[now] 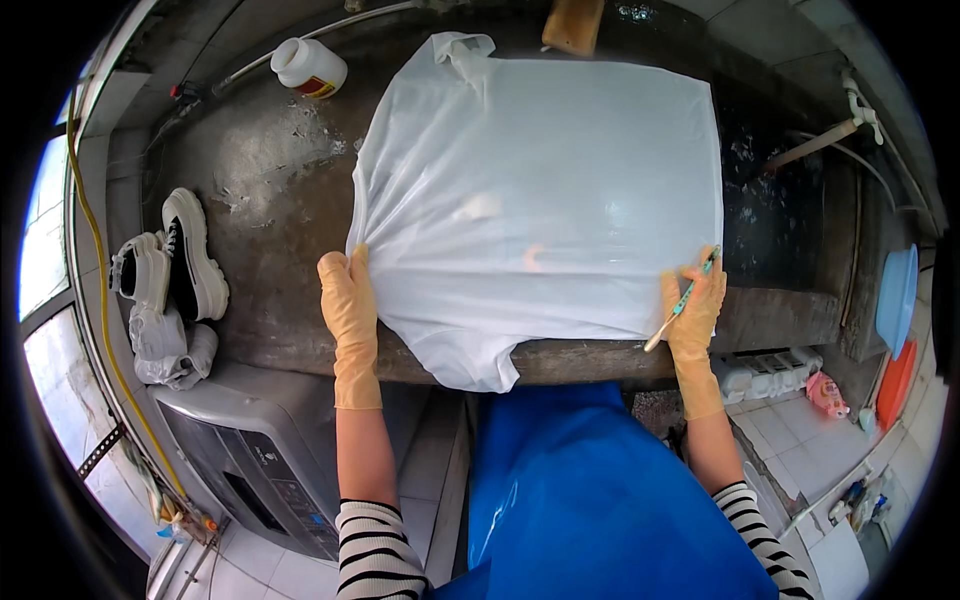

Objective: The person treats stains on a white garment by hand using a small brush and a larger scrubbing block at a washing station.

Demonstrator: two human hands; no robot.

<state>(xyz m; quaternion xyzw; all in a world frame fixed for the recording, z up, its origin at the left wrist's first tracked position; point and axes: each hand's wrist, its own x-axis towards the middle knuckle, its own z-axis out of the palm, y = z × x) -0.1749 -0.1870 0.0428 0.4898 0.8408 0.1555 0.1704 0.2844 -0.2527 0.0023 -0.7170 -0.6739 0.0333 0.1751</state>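
A wet white shirt (pixel 540 187) lies spread over a dark stone counter, with one sleeve hanging over the front edge. My left hand (pixel 349 300), in a yellowish rubber glove, grips the shirt's left edge near the collar. At the lower right corner of the cloth, my right hand (pixel 694 300) wears a matching glove and holds a green-handled toothbrush (pixel 682 298) slantwise across its fingers. Those fingers also rest at the shirt's hem; how firmly they pinch it is hard to tell.
Sneakers (pixel 191 255) stand left on the counter (pixel 277 225). An uncapped white jar (pixel 309 67) and a brownish block (pixel 573 26) lie behind. A water-filled basin (pixel 772 217) and a tap (pixel 862 112) are right. A washing machine (pixel 255 465) stands lower left.
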